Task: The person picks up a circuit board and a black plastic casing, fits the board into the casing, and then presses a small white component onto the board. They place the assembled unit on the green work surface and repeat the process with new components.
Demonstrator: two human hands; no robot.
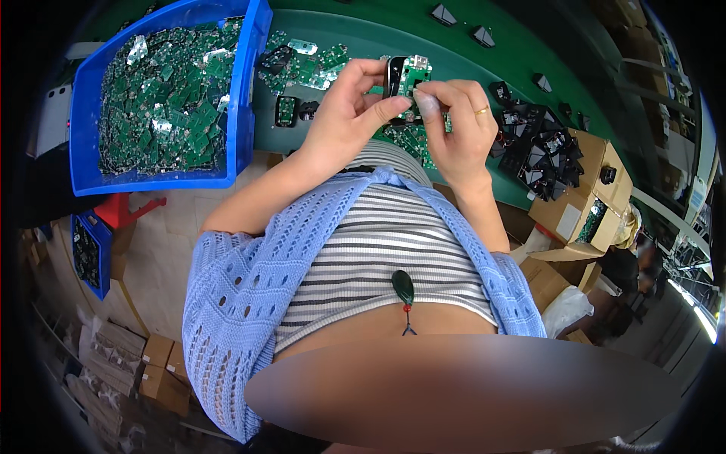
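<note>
Above the green table, my left hand (342,113) is closed round a glossy black plastic casing (394,74), its thumb reaching along the near end. A green circuit board (415,74) with a metal connector at its far end stands against the casing; whether it is still fixed inside cannot be made out. My right hand (463,125), with a ring on one finger, pinches at the near right edge of this board between thumb and forefinger. Loose green circuit boards (411,140) lie below my hands. Left of my left wrist rests a small black case with a board in it (286,111).
A blue bin (243,98) heaped with circuit boards stands at the left. More boards (321,69) are strewn beyond my left hand. Black angular casings (552,155) pile up at the right, beside an open cardboard box (597,166). Several dark pieces (484,36) lie along the far side.
</note>
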